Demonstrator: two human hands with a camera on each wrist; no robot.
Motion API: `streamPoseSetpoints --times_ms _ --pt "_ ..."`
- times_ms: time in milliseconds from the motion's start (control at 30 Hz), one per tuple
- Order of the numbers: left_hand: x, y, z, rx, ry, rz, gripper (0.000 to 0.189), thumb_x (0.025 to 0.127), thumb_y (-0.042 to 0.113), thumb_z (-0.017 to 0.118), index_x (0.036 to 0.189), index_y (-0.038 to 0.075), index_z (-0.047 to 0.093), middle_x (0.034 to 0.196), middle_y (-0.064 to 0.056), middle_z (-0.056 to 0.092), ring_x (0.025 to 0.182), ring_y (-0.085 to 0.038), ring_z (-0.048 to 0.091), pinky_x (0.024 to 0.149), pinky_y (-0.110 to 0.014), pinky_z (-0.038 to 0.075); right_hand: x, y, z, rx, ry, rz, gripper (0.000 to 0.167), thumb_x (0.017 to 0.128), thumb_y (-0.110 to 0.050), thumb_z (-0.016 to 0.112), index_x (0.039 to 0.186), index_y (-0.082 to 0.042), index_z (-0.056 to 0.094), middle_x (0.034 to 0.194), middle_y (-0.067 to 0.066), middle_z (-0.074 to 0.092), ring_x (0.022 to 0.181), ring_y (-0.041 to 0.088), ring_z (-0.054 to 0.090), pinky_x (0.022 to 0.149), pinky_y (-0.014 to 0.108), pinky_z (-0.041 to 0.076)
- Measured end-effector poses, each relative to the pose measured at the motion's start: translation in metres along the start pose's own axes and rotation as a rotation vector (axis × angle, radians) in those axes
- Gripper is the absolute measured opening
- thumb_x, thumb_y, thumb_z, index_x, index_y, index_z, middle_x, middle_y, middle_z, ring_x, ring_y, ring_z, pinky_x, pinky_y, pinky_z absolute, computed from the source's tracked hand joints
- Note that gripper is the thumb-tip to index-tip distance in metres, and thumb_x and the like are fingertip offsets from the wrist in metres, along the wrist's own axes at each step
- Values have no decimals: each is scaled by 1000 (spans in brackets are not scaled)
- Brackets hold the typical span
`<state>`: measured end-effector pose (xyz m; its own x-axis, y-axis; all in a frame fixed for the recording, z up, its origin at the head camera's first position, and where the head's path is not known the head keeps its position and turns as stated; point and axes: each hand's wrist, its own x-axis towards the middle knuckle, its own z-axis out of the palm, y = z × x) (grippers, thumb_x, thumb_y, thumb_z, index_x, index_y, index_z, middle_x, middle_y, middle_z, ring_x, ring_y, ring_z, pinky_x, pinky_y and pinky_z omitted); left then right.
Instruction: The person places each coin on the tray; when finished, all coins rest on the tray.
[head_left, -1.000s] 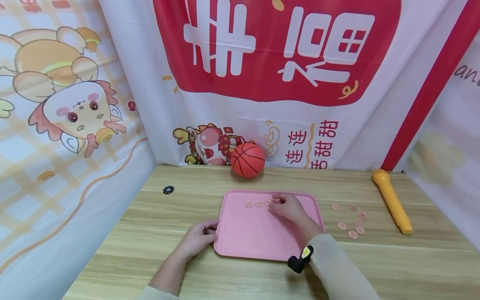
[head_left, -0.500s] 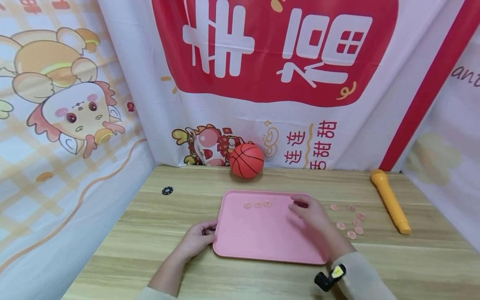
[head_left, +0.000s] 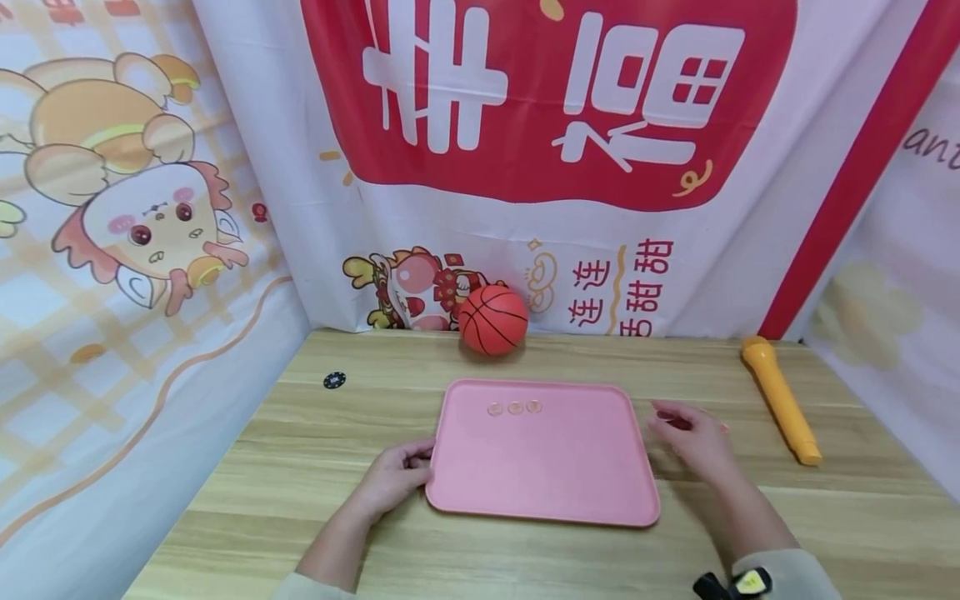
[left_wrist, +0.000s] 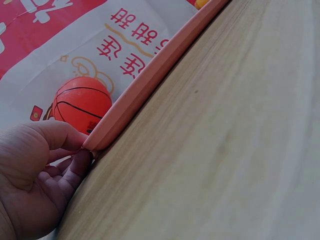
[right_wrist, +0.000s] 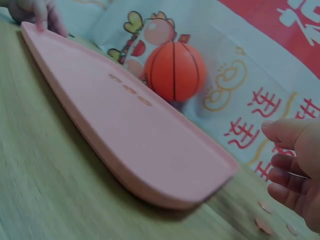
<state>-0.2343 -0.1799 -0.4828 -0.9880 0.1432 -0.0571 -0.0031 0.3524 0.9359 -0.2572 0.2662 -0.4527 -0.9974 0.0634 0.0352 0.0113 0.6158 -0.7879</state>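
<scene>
- Head: the left hand (head_left: 393,481) touches the left side of the pink tray (head_left: 540,467), where three coins (head_left: 515,407) lie in a row; the right hand (head_left: 696,440) hovers above the table (head_left: 465,558), just right of the tray
- Left wrist: thumb and fingers pinch the tray's rim, a red ball (left_wrist: 82,100) beyond
- Right wrist: the right hand's fingers hang loosely bent, loose coins (right_wrist: 263,225) on the table below

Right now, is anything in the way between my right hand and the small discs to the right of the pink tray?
No, nothing visible stands between your right hand and the discs; in the head view the hand itself hides most of them. The yellow microphone lies farther right.
</scene>
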Motion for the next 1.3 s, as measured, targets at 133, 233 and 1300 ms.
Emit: streamPoseSetpoints --times_ms 133,233,1300 --pt "-1 1 0 0 6 -11 56 79 2 68 133 -6 56 112 -15 67 88 -16 59 74 -21 51 -9 11 -12 69 -30 86 58 94 -38 62 140 -4 51 130 23 56 80 4 62 63 25 54" --pt "-1 2 0 1 5 -10 56 79 1 68 133 -6 55 113 -15 67 88 -16 59 74 -21 51 -16 20 -19 59 -39 85 60 95 -38 61 141 -1 49 140 26 49 79 0 60 63 25 54" --pt "-2 2 -1 4 -1 -1 56 79 2 69 133 -6 55 114 -16 67 89 -16 60 74 -21 51 -33 55 -35 -271 -53 42 43 88 -38 70 110 -1 68 92 6 66 81 14 52 71 29 42"
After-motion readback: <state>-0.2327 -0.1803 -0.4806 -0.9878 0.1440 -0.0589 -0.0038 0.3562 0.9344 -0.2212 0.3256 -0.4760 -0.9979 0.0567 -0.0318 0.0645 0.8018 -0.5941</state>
